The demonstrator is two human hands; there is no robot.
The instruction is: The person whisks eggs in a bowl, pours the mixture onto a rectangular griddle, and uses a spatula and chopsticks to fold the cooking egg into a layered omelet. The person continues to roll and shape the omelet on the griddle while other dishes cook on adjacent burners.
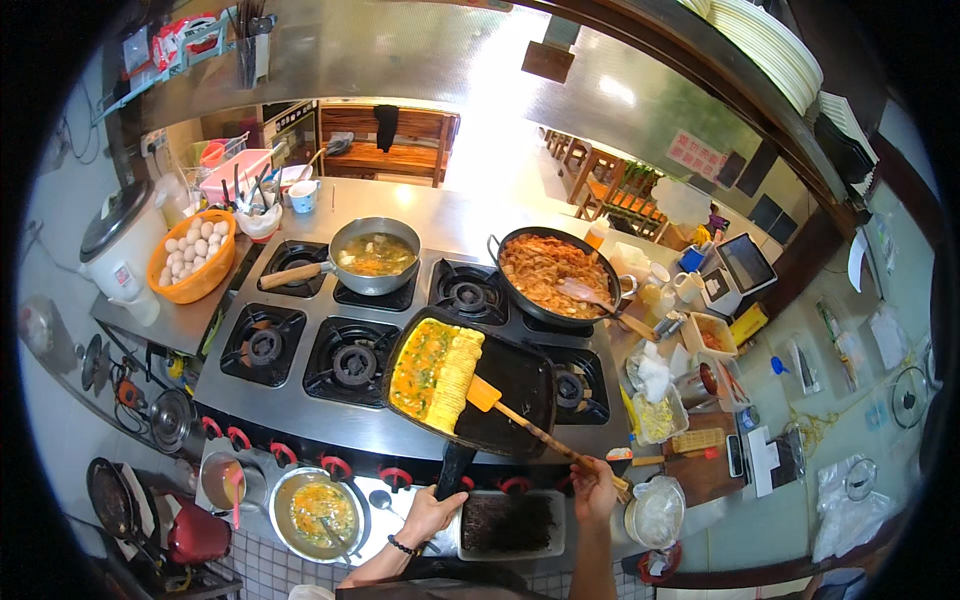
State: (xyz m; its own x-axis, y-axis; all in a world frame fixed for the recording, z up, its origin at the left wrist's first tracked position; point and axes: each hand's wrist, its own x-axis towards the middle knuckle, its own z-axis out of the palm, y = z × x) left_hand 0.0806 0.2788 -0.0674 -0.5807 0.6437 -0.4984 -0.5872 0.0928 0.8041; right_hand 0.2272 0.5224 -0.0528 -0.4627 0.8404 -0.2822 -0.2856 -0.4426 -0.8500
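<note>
My left hand [433, 511], with a beaded bracelet at the wrist, grips the black handle of a rectangular frying pan [531, 397] over the front of the gas stove. My right hand [595, 491] holds the wooden handle of an orange spatula [484, 394]. Its blade touches the right side of a folded yellow egg roll [459, 375] in the pan. Left of the roll lies a flat egg layer with orange and green bits [426, 367]. The right half of the pan is bare and dark. A steel bowl of egg mixture [283, 525] with a ladle stands left of my left hand.
Behind are a saucepan of soup [375, 283] and a wok of reddish food [506, 289], its spatula handle [641, 328] sticking out rightward. An orange basket of eggs [184, 292] is at left. A rectangular tray [559, 529] sits between my forearms; a cutting board [701, 480] lies at right.
</note>
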